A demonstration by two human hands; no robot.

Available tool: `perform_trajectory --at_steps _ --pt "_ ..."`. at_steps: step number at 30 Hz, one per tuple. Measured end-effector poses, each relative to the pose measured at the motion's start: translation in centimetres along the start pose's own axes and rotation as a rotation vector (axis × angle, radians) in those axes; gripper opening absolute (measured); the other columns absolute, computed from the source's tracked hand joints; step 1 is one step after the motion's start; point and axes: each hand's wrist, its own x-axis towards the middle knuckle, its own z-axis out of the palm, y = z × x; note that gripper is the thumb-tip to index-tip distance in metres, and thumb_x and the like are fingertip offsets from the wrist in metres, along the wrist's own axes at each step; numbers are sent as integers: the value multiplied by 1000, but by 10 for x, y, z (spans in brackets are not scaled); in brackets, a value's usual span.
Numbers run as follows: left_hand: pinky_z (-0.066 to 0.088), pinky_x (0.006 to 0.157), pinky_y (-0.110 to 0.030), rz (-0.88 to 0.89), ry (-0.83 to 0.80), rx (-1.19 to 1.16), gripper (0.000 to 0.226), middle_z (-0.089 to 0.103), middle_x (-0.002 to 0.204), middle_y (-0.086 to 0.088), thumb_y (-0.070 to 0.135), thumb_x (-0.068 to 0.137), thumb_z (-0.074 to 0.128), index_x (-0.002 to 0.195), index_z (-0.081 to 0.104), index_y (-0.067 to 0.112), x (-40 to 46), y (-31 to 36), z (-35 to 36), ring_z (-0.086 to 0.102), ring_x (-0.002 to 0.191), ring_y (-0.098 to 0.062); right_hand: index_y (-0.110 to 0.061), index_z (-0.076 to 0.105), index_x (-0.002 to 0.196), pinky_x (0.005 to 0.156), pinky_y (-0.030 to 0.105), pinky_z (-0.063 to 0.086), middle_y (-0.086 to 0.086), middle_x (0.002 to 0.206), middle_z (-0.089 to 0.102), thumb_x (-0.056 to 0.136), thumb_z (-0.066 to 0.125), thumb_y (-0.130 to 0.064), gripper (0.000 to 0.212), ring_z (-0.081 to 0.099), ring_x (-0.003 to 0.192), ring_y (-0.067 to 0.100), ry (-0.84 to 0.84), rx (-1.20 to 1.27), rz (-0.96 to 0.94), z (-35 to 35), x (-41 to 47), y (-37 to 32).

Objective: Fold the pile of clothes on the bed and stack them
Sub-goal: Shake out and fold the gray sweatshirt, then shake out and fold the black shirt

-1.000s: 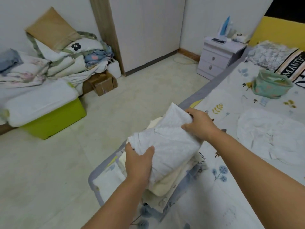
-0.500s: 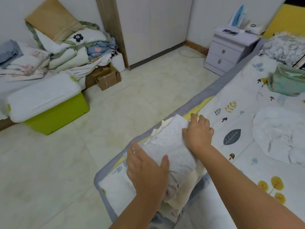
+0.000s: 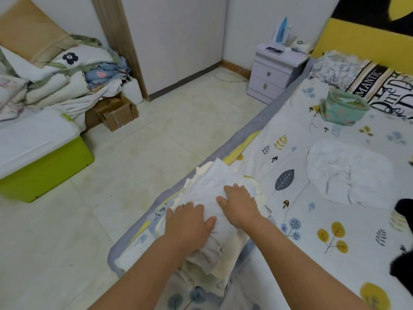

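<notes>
Your left hand point(image 3: 190, 222) lies flat on the near half of the stack point(image 3: 214, 220), fingers straight and slightly spread, thumb out toward your other hand. Your right hand point(image 3: 240, 204) presses the stack's far half just beside it, fingers straight and close together, pointing away from you. Neither hand grips anything; both palms rest on the white top piece.

The stack sits at the bed's point(image 3: 301, 220) edge, right by the grey border, with cream and beige layers showing under the white one at its near end. Farther across the bed from the stack lies a crumpled white cloth point(image 3: 348, 173), well apart from it. Something black point(image 3: 404, 211) shows at the frame edge beyond that cloth; you cannot tell what it is. Past the cloth, toward the head of the bed, stands a green fabric basket point(image 3: 342, 108), and beyond it a lettered pillow point(image 3: 380, 86). Off the stack's far side, across the floor, a nightstand point(image 3: 274, 74) stands against the wall.
</notes>
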Motion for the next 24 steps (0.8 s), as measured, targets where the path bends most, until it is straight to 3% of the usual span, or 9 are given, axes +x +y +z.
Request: perform_trajectory --at_steps 4,10,18,24 --pt "35 97 -35 41 -18 -69 46 54 129 0 51 91 40 128 46 24 -7 11 -28 49 117 -23 -11 50 128 92 31 40 13 128 55 98 40 -29 36 49 117 28 5 66 -68 -25 -27 6" --pt "30 73 -20 203 -23 -35 39 53 128 2 33 93 47 130 46 22 -26 50 -67 50 111 -15 -22 52 127 86 28 41 6 128 54 95 45 -26 33 52 113 24 -1 46 -77 -73 -78 30" --pt "38 85 -22 397 -10 136 39 54 126 1 30 91 51 128 48 21 -58 139 -75 51 113 -16 -19 51 130 87 27 39 5 129 53 93 51 -29 38 49 117 22 -20 -81 -43 -125 -159 102" --pt "37 82 -21 498 -34 202 42 52 128 2 38 91 52 130 45 23 -84 231 -44 50 115 -16 -18 47 133 90 31 39 7 132 51 94 50 -29 40 47 119 25 -6 -89 78 -140 -227 194"
